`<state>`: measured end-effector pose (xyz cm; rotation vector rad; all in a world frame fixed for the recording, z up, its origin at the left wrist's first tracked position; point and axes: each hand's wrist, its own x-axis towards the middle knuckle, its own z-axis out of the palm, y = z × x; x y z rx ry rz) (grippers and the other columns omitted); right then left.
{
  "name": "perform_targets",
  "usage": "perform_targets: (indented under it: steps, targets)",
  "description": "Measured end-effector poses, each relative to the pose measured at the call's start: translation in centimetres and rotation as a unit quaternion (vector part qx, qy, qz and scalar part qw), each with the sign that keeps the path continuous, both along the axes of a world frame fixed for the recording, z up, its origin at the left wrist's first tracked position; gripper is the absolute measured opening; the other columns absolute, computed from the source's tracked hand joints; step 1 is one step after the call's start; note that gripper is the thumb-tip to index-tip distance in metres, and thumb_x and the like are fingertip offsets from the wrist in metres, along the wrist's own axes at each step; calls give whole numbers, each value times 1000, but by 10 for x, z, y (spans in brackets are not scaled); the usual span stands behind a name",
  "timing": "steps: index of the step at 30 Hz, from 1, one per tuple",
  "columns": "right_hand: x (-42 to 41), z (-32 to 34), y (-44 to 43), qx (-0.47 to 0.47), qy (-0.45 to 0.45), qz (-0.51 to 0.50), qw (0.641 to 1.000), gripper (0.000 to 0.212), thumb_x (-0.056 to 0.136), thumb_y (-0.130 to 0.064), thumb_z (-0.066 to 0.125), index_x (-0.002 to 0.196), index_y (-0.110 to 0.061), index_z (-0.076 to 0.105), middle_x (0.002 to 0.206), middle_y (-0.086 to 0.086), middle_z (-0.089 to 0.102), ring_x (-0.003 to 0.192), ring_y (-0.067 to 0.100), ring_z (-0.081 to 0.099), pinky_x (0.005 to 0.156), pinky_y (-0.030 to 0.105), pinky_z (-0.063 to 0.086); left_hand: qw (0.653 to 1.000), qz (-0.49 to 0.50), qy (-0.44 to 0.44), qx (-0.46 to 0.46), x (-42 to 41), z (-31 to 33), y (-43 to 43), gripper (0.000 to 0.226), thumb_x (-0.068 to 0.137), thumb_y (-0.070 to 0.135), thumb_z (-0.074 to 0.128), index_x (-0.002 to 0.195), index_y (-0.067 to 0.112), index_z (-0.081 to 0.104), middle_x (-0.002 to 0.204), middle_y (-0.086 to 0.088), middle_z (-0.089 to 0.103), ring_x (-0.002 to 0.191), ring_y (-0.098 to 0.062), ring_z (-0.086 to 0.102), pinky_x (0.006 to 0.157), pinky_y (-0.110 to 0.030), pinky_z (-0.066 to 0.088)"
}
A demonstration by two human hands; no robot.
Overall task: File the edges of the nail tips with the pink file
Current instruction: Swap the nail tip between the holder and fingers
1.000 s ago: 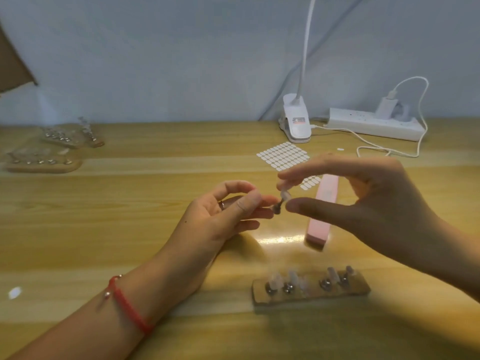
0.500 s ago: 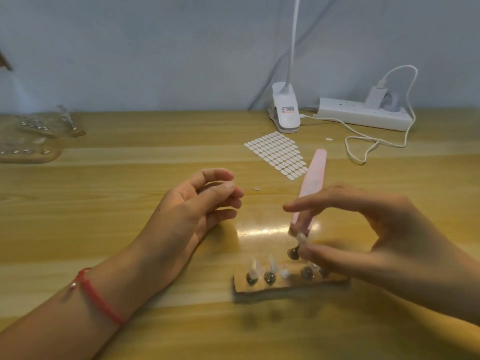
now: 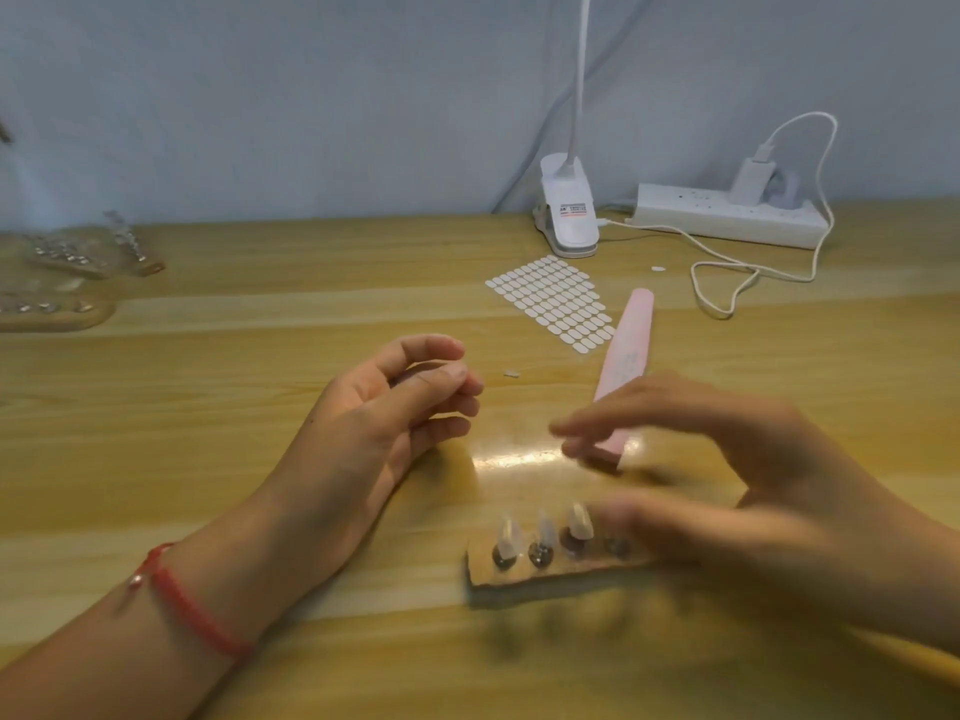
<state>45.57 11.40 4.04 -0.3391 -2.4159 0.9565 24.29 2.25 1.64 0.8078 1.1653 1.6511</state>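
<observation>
Translucent nail tips (image 3: 579,519) stand on metal studs along a small brown strip holder (image 3: 519,576) at the near middle of the wooden table (image 3: 260,459). We count three, with a fourth stud blurred beside the right thumb. The long pink file (image 3: 626,350) lies flat just beyond, gripped by neither hand. The right hand (image 3: 769,475), motion-blurred, is spread above holder and file, pinching nothing we can see. The left hand (image 3: 384,407) rests loosely curled, empty. We judge that no filing is under way; which tips are finished cannot be told. The label on the white clip-lamp base (image 3: 569,220) carries a red mark and the file has a faint grey print, both illegible.
</observation>
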Motion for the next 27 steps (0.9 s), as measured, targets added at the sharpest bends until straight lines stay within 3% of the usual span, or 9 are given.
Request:
perform_targets:
  steps: [2,4,7,12,15,17,20,23,27]
  targets:
    - [3,3,15,22,28,-28,999,25,89,-38,61,113,-37,69,106,-16,71,106,9,65,91,24,50,1000,1,-2,-1,0,0,0,19,74,14,71,91,18,65,75,-1,69,69,-9,65,63,-18,54]
    - [4,2,31,167,-14,-79,983,32,88,-24,64,117,-37,64,117,-14,68,115,9,60,98,36,48,1000,2,-5,-6,0,0,0,18,73,13,73,89,19,67,75,-2,69,70,-9,65,63,-18,54]
    - [-2,-7,46,402,-169,-101,894,67,76,1,76,130,-34,59,141,3,54,130,29,49,104,48,32,1000,-1,-8,-4,1,1,0,17,69,11,76,82,21,70,74,-2,68,68,-9,65,62,-18,54]
    - [-17,3,52,492,-243,-9,836,48,78,-21,77,122,-37,65,149,2,46,143,28,34,112,52,22,1000,16,-19,-2,1,2,0,23,67,16,64,91,14,62,71,-2,68,63,-7,64,59,-17,54]
    - [-18,15,54,502,-215,6,838,36,87,-20,60,122,-29,61,134,-2,61,137,22,44,118,45,12,1000,13,-24,-3,1,2,1,23,68,15,63,91,13,62,71,-2,67,63,-7,64,58,-17,54]
    - [-11,22,53,495,-158,-15,854,31,89,-21,57,120,-24,57,117,-1,65,117,19,57,116,38,22,1000,9,-26,-2,0,1,1,24,68,15,64,92,13,62,71,-3,67,64,-8,65,59,-18,55]
    - [4,31,40,399,-80,-69,911,29,90,-30,48,118,-22,47,103,-2,58,88,9,49,81,13,44,1000,4,-25,-9,-1,0,0,27,68,16,65,94,13,63,73,-4,68,66,-9,66,59,-19,55]
    - [18,26,28,346,-43,-78,934,33,86,-37,53,115,-23,49,95,-4,60,71,6,51,52,14,44,1000,3,-21,-14,1,2,1,26,68,16,65,95,13,62,73,-3,68,66,-9,66,60,-19,55]
    - [24,12,16,239,-22,-57,969,33,83,-42,61,112,-24,62,101,-15,61,82,3,59,57,20,50,1000,10,-17,-17,4,5,2,25,69,16,64,93,14,62,71,0,68,64,-6,65,59,-17,54]
